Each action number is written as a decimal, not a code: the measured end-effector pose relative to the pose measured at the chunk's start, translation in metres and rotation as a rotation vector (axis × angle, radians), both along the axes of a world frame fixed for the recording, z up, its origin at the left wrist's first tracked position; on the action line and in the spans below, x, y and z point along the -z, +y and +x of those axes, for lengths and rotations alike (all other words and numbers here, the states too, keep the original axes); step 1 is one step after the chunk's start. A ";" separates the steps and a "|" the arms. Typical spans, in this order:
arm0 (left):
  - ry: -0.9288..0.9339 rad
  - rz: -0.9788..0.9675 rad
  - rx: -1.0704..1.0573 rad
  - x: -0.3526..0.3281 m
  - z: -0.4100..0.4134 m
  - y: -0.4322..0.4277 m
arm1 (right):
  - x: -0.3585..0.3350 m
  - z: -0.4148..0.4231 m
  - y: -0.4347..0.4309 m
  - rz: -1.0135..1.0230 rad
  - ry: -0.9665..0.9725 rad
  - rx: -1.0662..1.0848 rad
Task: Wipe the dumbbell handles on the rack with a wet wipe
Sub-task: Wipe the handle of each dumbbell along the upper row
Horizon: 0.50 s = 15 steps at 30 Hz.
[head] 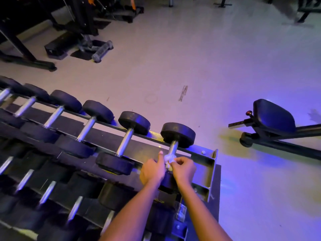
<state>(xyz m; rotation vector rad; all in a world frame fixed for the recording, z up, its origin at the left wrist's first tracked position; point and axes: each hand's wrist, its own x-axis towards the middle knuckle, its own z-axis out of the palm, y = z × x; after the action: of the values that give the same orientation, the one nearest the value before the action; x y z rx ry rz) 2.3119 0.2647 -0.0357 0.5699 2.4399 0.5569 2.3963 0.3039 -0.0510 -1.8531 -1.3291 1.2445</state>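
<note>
The white wipe (168, 159) is bunched on the shiny handle (174, 146) of the last dumbbell (178, 134) at the right end of the rack (213, 160), and the left grip (152, 171) and right grip (184, 169) both pinch it.

The wipe (168, 160) pinched in my right hand (184, 169) is a soft, crumpled white sheet. The handle (174, 147) it wraps is bare metal with a dull shine. The heads (178, 134) look like matt black rubber, slightly scuffed. The rack (211, 160) is painted metal. At the right, the bench pad (272, 115) is smooth, glossy black. The floor (173, 66) is pale and matt.
</note>
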 end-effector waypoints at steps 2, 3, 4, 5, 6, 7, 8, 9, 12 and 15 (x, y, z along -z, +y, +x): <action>0.005 -0.013 -0.002 0.000 -0.001 0.001 | -0.003 -0.007 0.018 0.030 0.014 0.056; 0.009 -0.021 0.001 0.001 -0.001 0.001 | -0.005 -0.010 0.028 0.052 0.024 0.085; 0.013 -0.029 0.006 0.001 -0.001 0.001 | -0.007 -0.012 0.038 0.067 0.036 0.108; 0.015 -0.035 0.007 0.002 -0.001 0.001 | -0.009 -0.013 0.047 0.080 0.044 0.116; 0.014 -0.040 0.011 0.004 -0.001 0.002 | -0.009 -0.013 0.054 0.086 0.042 0.109; 0.009 -0.042 0.013 0.005 -0.002 0.002 | -0.010 -0.013 0.059 0.087 0.030 0.089; 0.006 -0.041 0.014 0.005 -0.002 0.002 | -0.010 -0.011 0.060 0.087 0.017 0.063; 0.004 -0.040 0.015 0.005 -0.002 0.002 | -0.009 -0.010 0.058 0.086 0.007 0.036; 0.017 -0.050 0.035 0.004 -0.002 0.002 | -0.005 -0.004 0.044 0.049 -0.043 -0.060; 0.029 -0.065 0.058 0.002 -0.003 0.002 | -0.002 0.003 0.025 -0.008 -0.100 -0.183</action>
<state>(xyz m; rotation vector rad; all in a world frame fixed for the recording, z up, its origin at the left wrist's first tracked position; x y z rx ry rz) 2.3086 0.2668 -0.0377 0.6241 2.4508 0.4474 2.3996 0.3285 -0.0492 -1.8539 -1.5802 1.2627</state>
